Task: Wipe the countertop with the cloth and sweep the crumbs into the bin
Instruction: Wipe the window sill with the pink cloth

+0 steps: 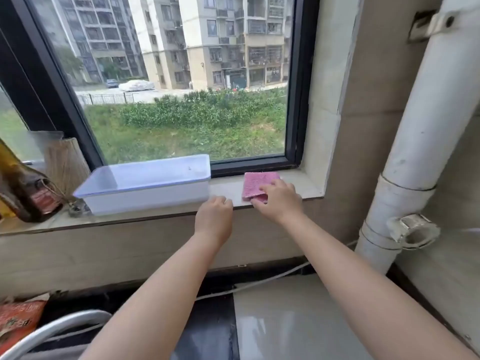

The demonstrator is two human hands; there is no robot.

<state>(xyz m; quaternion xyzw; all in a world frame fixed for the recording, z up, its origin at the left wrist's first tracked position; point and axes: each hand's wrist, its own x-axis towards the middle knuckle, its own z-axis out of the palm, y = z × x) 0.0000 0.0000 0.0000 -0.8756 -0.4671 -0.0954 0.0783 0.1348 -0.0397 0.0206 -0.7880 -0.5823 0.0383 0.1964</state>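
A folded pink cloth (pixel 255 184) lies on the pale stone window ledge (pixel 226 189), near its right end. My right hand (pixel 279 201) rests on the cloth's near right part, fingers on top and thumb at the near edge, gripping it. My left hand (pixel 214 216) sits at the ledge's front edge just left of the cloth, fingers curled, holding nothing. A white rectangular plastic bin (pixel 145 189) stands on the ledge to the left of both hands, and looks empty. I cannot make out any crumbs.
A dark glass bottle (pixel 24 193) and a bundle of bristles (pixel 65 165) stand at the ledge's left end. The black window frame (pixel 249 166) runs behind the ledge. A thick white pipe (pixel 415 157) rises at the right. Below are a white cable (pixel 259 281) and a glossy surface (pixel 298 320).
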